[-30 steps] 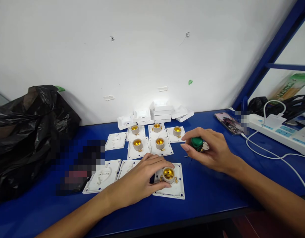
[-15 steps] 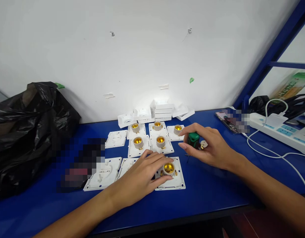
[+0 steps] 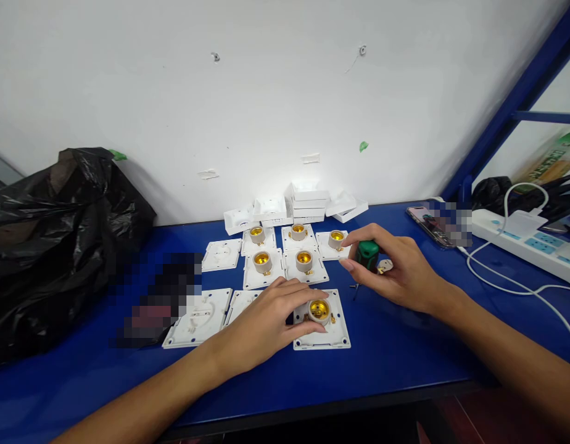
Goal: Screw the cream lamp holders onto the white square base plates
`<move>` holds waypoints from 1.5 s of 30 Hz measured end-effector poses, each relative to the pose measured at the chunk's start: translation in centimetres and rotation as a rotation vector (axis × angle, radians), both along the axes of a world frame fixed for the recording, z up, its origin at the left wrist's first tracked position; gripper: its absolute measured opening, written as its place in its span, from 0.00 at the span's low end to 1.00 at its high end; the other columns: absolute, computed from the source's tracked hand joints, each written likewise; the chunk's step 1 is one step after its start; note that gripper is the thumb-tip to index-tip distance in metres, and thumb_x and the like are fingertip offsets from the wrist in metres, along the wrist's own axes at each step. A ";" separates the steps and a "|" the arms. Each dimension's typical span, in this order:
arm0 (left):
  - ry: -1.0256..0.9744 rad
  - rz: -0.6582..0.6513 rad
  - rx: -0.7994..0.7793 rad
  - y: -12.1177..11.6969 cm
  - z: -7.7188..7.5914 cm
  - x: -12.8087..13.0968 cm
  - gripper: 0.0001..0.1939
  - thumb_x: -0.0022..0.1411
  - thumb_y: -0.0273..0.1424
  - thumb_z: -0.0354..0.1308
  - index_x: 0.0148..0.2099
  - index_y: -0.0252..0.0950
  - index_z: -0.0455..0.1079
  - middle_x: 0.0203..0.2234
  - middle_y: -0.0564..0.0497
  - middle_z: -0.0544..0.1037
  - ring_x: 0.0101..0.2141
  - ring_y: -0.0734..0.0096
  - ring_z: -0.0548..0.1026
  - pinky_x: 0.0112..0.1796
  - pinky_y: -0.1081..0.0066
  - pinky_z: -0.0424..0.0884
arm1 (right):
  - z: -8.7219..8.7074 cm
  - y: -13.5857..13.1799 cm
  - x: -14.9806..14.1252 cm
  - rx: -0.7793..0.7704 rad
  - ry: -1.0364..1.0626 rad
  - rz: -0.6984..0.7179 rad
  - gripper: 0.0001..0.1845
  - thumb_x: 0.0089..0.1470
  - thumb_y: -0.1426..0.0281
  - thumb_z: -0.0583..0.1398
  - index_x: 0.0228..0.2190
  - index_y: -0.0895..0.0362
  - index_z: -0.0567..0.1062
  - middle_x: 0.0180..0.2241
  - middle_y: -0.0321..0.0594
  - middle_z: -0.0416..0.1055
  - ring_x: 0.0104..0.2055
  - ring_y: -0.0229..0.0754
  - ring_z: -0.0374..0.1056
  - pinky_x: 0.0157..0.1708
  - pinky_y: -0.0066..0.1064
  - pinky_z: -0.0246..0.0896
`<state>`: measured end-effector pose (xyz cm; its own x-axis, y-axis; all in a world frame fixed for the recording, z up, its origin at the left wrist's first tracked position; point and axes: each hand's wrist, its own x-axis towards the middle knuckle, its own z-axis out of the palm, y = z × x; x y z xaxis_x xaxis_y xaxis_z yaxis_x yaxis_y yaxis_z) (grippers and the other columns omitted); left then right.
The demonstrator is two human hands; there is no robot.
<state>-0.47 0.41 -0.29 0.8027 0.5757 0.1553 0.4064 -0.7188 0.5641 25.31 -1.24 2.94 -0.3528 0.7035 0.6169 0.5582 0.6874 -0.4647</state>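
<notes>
My left hand [image 3: 278, 317] grips a pale lamp socket [image 3: 330, 308] with a brass-coloured inside between thumb and forefinger. The socket sits on a square white base plate [image 3: 338, 339] at the front of the table. To the right, my right hand [image 3: 389, 268] is closed on a green-handled screwdriver [image 3: 368, 248], held above the table; its shaft cannot be made out. A small pale piece with brass [image 3: 384, 266] shows by the right palm. Small dark screws [image 3: 354, 287] lie below the right fingers.
Several plates with sockets [image 3: 261, 260] stand behind my left hand. White covers [image 3: 308, 203] are stacked against the wall. Bare plates [image 3: 199, 317] and a black bag [image 3: 58, 246] are at left. A phone [image 3: 430, 225], cables and a power strip [image 3: 539, 240] are at right.
The view has shifted slightly. My left thumb and forefinger remain around the socket, and the right hand still holds the screwdriver, its green end a little more exposed.
</notes>
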 end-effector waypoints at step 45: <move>-0.054 0.010 -0.362 1.5 1.1 -0.5 0.12 0.69 0.32 0.63 0.53 0.42 0.74 0.40 0.51 0.79 0.41 0.66 0.77 0.48 0.65 0.72 | -0.2 -0.7 -0.5 0.114 0.351 -0.057 0.07 0.61 0.68 0.66 0.39 0.50 0.72 0.28 0.32 0.73 0.23 0.36 0.71 0.21 0.29 0.67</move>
